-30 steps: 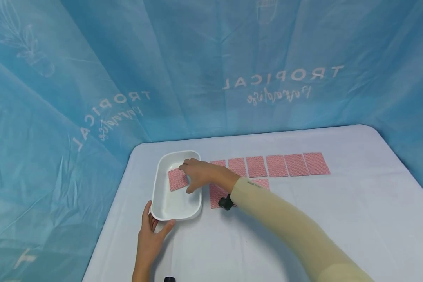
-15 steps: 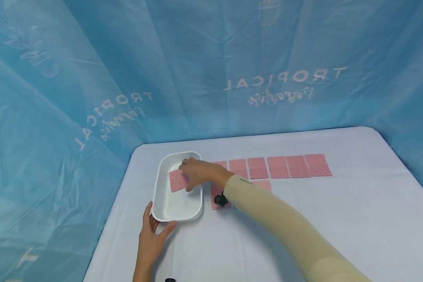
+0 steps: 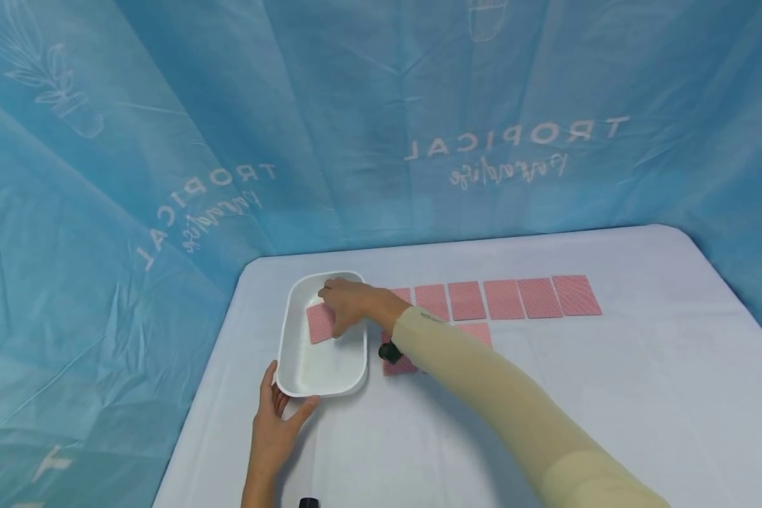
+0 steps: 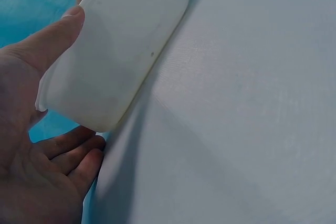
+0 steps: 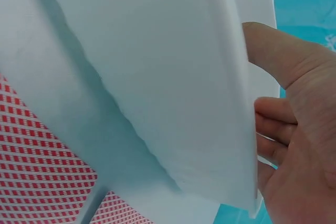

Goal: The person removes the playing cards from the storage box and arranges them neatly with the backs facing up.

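A white plastic tub stands at the left of the table, with a red-patterned playing card lying face down inside. My left hand grips the tub's near left corner. In the left wrist view the thumb lies against the tub's wall, with several fingers below the corner. My right hand reaches over the tub's right rim and covers the right part of the card. The tub's wall hides its fingertips in the right wrist view, so whether they pinch the card does not show.
Face-down cards form a row right of the tub. A shorter second row lies partly under the right forearm. A black knob-like object shows by the right wrist. Blue curtains hang behind and left of the white table.
My right hand has shifted slightly left and its thumb has come in closer to the card's lower edge. The left hand keeps its grip on the tub.
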The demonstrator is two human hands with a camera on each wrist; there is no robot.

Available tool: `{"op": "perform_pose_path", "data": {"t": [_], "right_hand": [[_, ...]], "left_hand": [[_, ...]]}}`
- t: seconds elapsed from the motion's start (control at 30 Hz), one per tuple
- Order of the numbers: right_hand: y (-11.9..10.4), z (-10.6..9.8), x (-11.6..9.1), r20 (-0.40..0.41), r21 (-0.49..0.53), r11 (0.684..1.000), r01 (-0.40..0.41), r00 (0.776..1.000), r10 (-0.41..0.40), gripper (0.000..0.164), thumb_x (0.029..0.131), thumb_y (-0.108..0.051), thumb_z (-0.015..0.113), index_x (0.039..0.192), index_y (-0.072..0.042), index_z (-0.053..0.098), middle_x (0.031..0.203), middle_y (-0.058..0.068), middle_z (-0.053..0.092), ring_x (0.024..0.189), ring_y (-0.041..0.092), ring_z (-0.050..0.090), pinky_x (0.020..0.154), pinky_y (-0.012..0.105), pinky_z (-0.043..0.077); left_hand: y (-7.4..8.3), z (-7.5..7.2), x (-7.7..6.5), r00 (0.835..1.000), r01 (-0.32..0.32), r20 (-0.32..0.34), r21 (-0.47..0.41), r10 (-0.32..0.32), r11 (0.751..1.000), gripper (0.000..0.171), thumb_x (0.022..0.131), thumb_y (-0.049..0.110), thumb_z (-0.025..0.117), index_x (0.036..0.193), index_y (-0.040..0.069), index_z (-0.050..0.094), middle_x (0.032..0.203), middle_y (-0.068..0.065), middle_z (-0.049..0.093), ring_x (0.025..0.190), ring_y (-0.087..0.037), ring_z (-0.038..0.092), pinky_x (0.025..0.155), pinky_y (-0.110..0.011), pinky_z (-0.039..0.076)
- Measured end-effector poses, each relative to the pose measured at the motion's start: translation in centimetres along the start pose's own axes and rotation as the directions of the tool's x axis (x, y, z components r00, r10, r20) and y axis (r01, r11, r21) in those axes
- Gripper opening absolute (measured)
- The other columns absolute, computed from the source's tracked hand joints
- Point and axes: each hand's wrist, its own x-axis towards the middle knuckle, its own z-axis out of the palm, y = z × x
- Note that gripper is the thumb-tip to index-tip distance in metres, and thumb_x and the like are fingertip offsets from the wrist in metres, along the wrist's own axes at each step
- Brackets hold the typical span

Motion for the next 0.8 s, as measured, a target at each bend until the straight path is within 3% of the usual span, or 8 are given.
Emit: {"op": "perform_pose_path", "data": {"t": [0.23,0.63,0.8], "right_hand": [[-0.5,0.1,1.1,0.018,-0.021,1.000,0.005,1.000,-0.004,0.088,0.074,-0.042,0.080,0.144,-0.008,0.040,0.143,0.005,0.038,0.129,0.018,0.034,0.102,0.025,0.036],[-0.7,1.2,2.0,0.062,-0.045,0.999,-0.008,0.998,0.011,0.084,0.070,-0.045,0.083,0.137,-0.009,0.046,0.123,0.001,0.043,0.112,0.014,0.037,0.093,0.024,0.041],[-0.2,1.5,2.3,0.054,0.000,1.000,-0.008,0.999,0.008,0.069,0.069,-0.038,0.083,0.124,-0.011,0.052,0.112,-0.001,0.042,0.104,0.013,0.037,0.082,0.023,0.042]], "left_hand": [[0.0,-0.1,0.2,1.000,0.020,0.011,-0.026,-0.020,0.999,0.109,0.073,0.044,0.082,0.154,0.028,0.011,0.146,-0.013,0.038,0.134,-0.027,0.038,0.108,-0.030,0.034],[-0.1,-0.1,0.0,1.000,0.016,-0.006,-0.029,-0.016,0.999,0.106,0.073,0.044,0.082,0.153,0.031,0.015,0.145,-0.008,0.040,0.133,-0.022,0.040,0.107,-0.027,0.035],[-0.2,-0.2,0.1,1.000,0.016,-0.011,-0.017,-0.016,1.000,0.106,0.072,0.045,0.082,0.153,0.033,0.015,0.144,-0.007,0.041,0.132,-0.022,0.041,0.106,-0.026,0.035]]}}
